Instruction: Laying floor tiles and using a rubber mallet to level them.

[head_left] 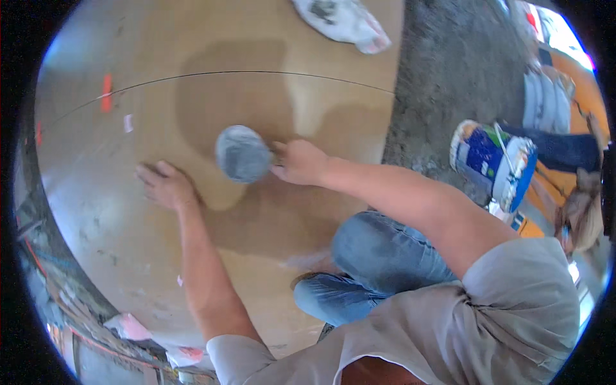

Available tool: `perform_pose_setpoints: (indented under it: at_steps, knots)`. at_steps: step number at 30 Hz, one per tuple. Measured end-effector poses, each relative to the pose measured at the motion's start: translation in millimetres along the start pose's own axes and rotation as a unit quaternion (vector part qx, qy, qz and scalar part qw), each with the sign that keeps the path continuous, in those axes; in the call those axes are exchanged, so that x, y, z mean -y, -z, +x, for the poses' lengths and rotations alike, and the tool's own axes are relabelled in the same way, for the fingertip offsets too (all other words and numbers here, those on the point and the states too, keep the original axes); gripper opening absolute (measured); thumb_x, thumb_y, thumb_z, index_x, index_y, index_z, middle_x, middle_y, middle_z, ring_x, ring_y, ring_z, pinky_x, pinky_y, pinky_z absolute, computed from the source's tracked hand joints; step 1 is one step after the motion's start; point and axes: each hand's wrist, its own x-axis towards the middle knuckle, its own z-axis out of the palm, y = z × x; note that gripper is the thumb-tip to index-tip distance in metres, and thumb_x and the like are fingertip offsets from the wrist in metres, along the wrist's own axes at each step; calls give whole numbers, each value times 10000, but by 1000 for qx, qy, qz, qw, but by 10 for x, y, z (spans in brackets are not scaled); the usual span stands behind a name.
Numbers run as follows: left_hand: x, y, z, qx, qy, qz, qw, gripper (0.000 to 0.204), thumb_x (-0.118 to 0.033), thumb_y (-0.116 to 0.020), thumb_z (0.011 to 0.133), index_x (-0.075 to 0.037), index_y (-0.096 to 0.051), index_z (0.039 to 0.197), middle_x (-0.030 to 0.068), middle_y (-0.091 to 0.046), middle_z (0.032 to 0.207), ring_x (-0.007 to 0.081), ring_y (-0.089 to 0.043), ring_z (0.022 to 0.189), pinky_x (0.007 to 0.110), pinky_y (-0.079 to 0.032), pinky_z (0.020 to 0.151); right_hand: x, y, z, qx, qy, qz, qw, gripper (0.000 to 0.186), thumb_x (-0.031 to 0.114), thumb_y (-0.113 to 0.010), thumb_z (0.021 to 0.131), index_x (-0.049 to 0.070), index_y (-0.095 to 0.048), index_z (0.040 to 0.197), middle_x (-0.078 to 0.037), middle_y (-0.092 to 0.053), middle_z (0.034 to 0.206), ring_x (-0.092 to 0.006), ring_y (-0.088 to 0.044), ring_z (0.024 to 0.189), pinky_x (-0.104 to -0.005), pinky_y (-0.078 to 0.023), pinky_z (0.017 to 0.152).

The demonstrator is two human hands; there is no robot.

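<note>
The board (pixel 83 167) spreads beneath; the left hand (pixel 168 186) lies palm-down on it, fingers loosely spread, a sensible brace; the right hand (pixel 298 162) grips the cup (pixel 244 154) over the board; a firm, level hold should serve best.

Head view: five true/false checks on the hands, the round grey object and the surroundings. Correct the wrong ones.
1. The right hand holds the round grey object. True.
2. The left hand grips the bucket. False: it rests on the tan board; the bucket is off to the right.
3. A thin dark line crosses the board beyond both hands. True.
4. The orange-red mark on that line is right of the round grey object. False: it is left.
5. The person wears blue jeans. True.
</note>
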Motion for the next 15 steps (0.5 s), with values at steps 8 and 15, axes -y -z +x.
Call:
perform_pose_setpoints:
  at_steps: [8, 15]
  knots:
    - [42, 209, -1920, -49, -115, -44, 991, 600, -363, -452, 975, 33, -321, 1407, 295, -302, 1446, 448, -282, 1345, 552, -246, 1094, -25, -2, -61, -73, 72, 13, 995, 399, 306, -564, 821, 3, -595, 1078, -245, -656, 873, -413, -635, 877, -489, -513, 798]
    - [588, 467, -3863, 43, -43, 60, 996, 670, -426, -360, 983, 40, -240, 1449, 255, -204, 1516, 412, -192, 1403, 524, -155, 1133, 60, -3, -155, -54, 107, 40, 992, 431, 393, -537, 862, -1, -645, 997, -226, -666, 881, -394, -643, 872, -479, -507, 797]
